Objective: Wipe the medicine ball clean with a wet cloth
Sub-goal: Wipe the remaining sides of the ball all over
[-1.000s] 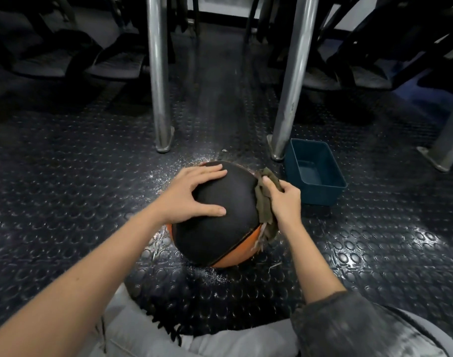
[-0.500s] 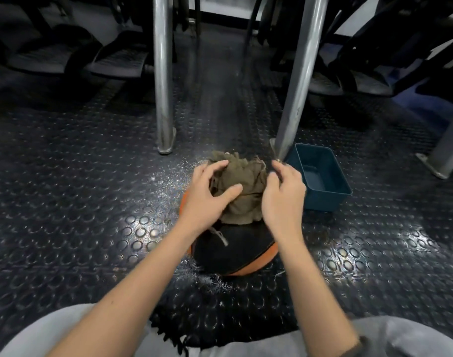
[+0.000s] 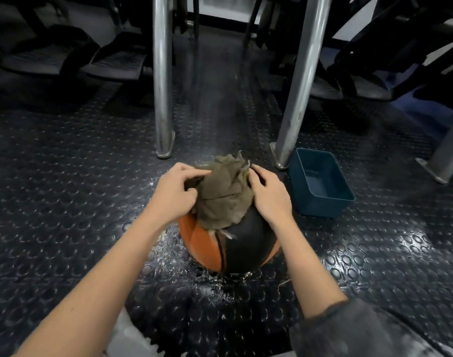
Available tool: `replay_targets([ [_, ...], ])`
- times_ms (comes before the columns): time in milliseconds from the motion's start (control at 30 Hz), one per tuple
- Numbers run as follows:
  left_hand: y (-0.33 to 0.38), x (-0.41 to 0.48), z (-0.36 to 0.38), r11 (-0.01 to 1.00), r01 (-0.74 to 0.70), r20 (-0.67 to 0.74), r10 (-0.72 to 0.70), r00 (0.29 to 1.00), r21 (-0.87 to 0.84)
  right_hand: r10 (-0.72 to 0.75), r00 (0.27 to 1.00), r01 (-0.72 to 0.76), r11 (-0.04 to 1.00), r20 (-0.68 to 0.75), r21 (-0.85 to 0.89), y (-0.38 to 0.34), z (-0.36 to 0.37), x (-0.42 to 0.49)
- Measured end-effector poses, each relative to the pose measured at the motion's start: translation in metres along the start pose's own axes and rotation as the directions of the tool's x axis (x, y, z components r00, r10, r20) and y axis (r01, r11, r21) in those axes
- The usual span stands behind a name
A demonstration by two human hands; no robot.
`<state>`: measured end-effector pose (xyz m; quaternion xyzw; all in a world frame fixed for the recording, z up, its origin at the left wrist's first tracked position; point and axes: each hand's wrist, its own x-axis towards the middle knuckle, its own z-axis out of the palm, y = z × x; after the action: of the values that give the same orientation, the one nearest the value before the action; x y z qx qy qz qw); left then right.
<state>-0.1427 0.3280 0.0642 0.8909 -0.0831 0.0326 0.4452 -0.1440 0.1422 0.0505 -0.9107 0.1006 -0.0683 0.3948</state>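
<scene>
1. The cloth (image 3: 222, 199) covers the top of the medicine ball (image 3: 235, 246), and the ball's far side and underside are out of sight.
2. The left hand (image 3: 175, 195) grips the cloth with its curled fingertips buried in a fold.
3. The right hand (image 3: 270, 198) curls at the cloth's edge. Whether it pinches the cloth or only presses on the ball cannot be told.
4. Both forearms run off the bottom edge, which also cuts the grey sleeve (image 3: 349, 333).
5. The metal posts (image 3: 162, 73) are cut off by the top edge.
6. Whether the blue tub (image 3: 320, 207) holds water cannot be told.
7. The dark shapes behind the posts are too dim to name.
</scene>
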Motion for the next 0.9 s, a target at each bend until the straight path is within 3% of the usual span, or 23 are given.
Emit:
replay_targets([
  [167, 0.021, -0.013, 0.005, 0.934, 0.253, -0.067, -0.278, 0.958, -0.252, -0.183, 0.949, 0.177, 0.983, 0.256, 0.046, -0.01, -0.004, 0.033],
  [267, 0.021, -0.026, 0.03, 0.955, 0.296, -0.083, -0.295, 0.952, 0.003, -0.277, 0.858, 0.257, 0.961, 0.433, 0.104, -0.018, -0.009, 0.046],
  [333, 0.019, -0.034, 0.041, 0.959, 0.245, -0.157, -0.222, 0.962, 0.145, -0.243, 0.83, 0.261, 0.965, 0.503, 0.034, -0.022, -0.017, 0.051],
  [433, 0.016, -0.046, 0.047, 0.979, 0.066, -0.183, -0.03, 0.983, 0.192, -0.126, 0.934, 0.222, 0.938, 0.335, -0.267, -0.027, -0.016, 0.055],
  [500, 0.013, -0.051, 0.05, 0.983, -0.066, -0.185, 0.098, 0.978, 0.171, 0.096, 0.982, -0.015, 0.898, 0.162, -0.439, -0.04, -0.003, 0.051],
  [567, 0.009, -0.058, 0.053, 0.979, -0.17, -0.166, 0.187, 0.968, 0.114, 0.234, 0.963, -0.15, 0.878, 0.133, -0.455, -0.046, 0.011, 0.043],
  [667, 0.001, -0.064, 0.058, 0.972, -0.229, -0.19, 0.235, 0.953, 0.054, 0.194, 0.969, -0.118, 0.908, 0.154, -0.401, -0.038, 0.009, 0.039],
  [900, -0.003, -0.051, 0.058, 0.984, -0.069, -0.289, 0.019, 0.957, -0.164, 0.069, 0.988, -0.018, 0.939, 0.135, -0.342, -0.017, -0.009, 0.016],
])
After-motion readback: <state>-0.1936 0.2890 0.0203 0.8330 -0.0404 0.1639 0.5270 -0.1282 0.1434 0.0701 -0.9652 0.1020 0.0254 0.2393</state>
